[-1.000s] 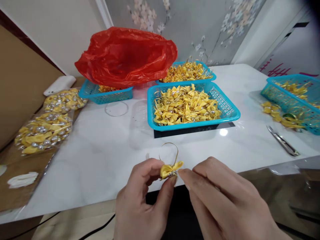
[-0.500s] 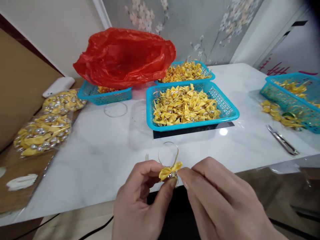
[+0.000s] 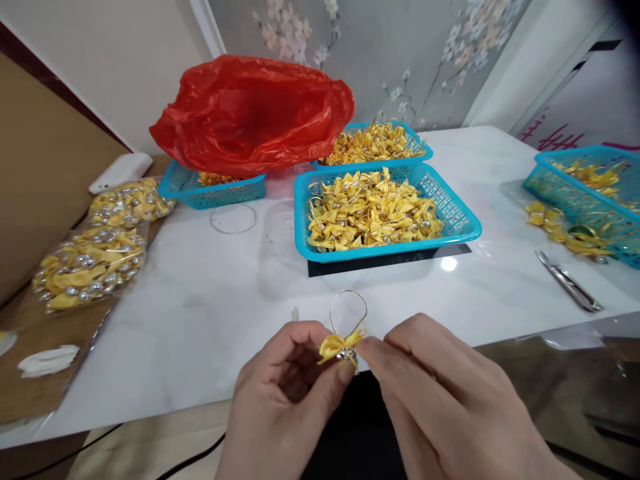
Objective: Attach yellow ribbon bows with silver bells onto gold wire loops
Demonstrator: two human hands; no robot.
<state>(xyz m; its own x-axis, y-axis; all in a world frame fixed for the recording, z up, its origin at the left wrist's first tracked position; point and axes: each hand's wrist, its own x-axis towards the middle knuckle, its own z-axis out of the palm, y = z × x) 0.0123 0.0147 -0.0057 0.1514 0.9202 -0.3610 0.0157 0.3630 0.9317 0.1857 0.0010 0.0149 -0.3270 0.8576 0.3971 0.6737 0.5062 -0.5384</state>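
A yellow ribbon bow (image 3: 334,347) with a small silver bead or bell (image 3: 346,354) below its knot is pinched between the thumb and fingers of my left hand (image 3: 290,393). From its top rises a thin gold cord loop (image 3: 367,308). At the bow's right side, the closed fingertips of my right hand (image 3: 435,387) grip its edge; exactly what lies between them is partly hidden. Both hands are just over the table's front edge. Beyond them stands a blue basket (image 3: 387,252) heaped with similar yellow bows (image 3: 370,213).
Behind are another filled blue basket (image 3: 425,155) and a red plastic bag (image 3: 200,127) over a third basket (image 3: 215,195). At right are metal tweezers or snips (image 3: 570,281) and a blue basket (image 3: 580,183). Bagged bows (image 3: 90,267) lie left on the white table (image 3: 190,320).
The cord loop now stands rounder and a little further right, and the bow has turned slightly. Both hands keep their hold in nearly the same place.
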